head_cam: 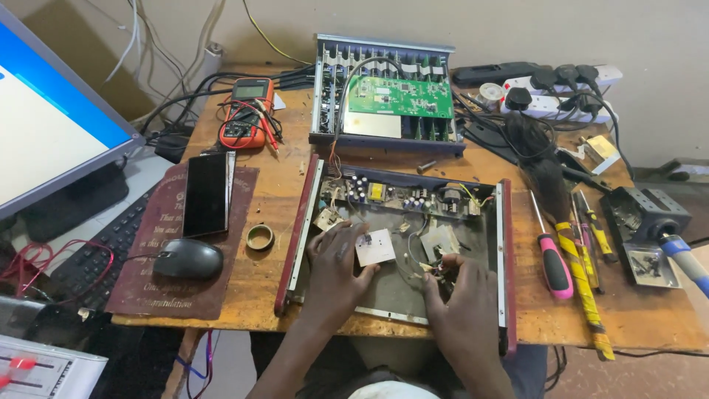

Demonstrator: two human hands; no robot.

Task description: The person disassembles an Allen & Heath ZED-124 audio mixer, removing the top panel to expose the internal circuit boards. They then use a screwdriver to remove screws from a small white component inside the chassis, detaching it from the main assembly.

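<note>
An opened electronics chassis [502, 244] with dark red side rails lies on the wooden desk in front of me. A circuit board with capacitors [399, 196] runs along its far wall. My left hand [336, 270] rests inside the chassis, fingers on a small white square board [375, 247]. My right hand [461, 303] is inside too, its fingertips pinched on a small part with thin wires [432, 270]. Another pale board [441, 240] lies just beyond it.
A second open unit with a green board [399, 96] stands behind. A multimeter [249, 111], phone [206, 193], mouse [187, 258] and tape ring [260, 236] lie left. Screwdrivers [554, 266], a soldering station [646, 218] and power strips [561, 96] lie right. A monitor [52, 125] and keyboard [96, 251] stand far left.
</note>
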